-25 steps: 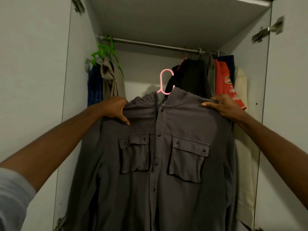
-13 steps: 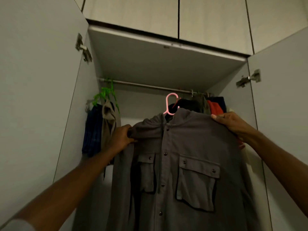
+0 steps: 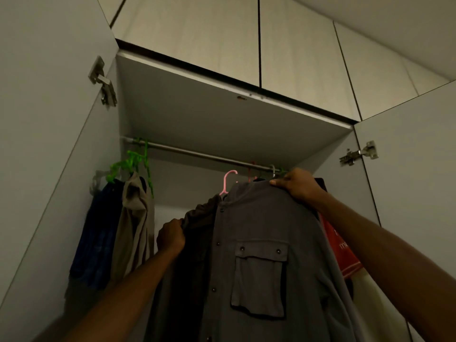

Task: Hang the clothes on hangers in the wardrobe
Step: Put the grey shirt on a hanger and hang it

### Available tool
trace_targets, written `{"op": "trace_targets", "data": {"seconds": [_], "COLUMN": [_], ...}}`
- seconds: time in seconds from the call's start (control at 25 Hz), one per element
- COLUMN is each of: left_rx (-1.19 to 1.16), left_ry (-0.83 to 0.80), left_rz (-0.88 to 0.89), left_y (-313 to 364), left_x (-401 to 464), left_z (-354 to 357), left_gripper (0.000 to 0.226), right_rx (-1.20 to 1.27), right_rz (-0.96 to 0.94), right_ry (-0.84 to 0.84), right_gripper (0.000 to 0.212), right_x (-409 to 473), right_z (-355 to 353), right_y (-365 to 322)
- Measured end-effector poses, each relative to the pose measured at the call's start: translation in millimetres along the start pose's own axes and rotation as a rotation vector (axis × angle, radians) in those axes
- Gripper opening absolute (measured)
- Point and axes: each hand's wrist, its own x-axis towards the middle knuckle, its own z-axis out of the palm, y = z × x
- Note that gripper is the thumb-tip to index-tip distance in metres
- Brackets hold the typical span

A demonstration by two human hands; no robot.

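Head view: compared with a second ago, the grey button-front shirt (image 3: 259, 243) on its pink plastic hanger (image 3: 228, 181) has risen nearly to the steel wardrobe rail (image 3: 197, 154), so hooking looks imminent. Left hand (image 3: 170, 236) clenches its lower shoulder below the rail; right hand (image 3: 298, 185) grasps the other shoulder just under the rail. White doors (image 3: 49, 144) stand open.

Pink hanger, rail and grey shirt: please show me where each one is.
Pink hanger (image 3: 228, 180), head view, on its hook.
Rail (image 3: 197, 154), head view, on its bare middle.
Grey shirt (image 3: 261, 218), head view, on its chest above the pocket.
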Motion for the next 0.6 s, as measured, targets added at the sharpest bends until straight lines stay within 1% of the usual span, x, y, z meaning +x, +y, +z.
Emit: {"op": "trace_targets", "data": {"seconds": [0.16,0.32,0.4,0.48,0.6], "left_rx": [0.007,0.023,0.046,0.074,0.034], "left_ry": [-0.016,-0.026,-0.064,-0.077,-0.062], "left_rz": [-0.051,-0.090,-0.095,-0.094,-0.087], "left_y": [8.5,4.1,5.8,7.2,17.1], "left_x": [35.9,71.2,88.6,108.5,142.6], "left_z": [31.3,50.3,57.5,60.7,59.9], "left_gripper": [0.022,0.022,0.020,0.020,0.024], "right_rx": [-0.126,-0.216,-0.238,-0.250,-0.262], "right_rz": [0.010,0.014,0.023,0.022,0.023], "right_ry": [0.023,0.043,0.061,0.093,0.184], "right_gripper": [0.054,0.057,0.056,0.056,0.056], "right_x": [40.0,70.2,83.4,93.4,102.5], "right_z": [14.7,35.8,44.8,52.3,58.8], "right_y": [3.0,8.2,9.2,7.4,7.0]}}
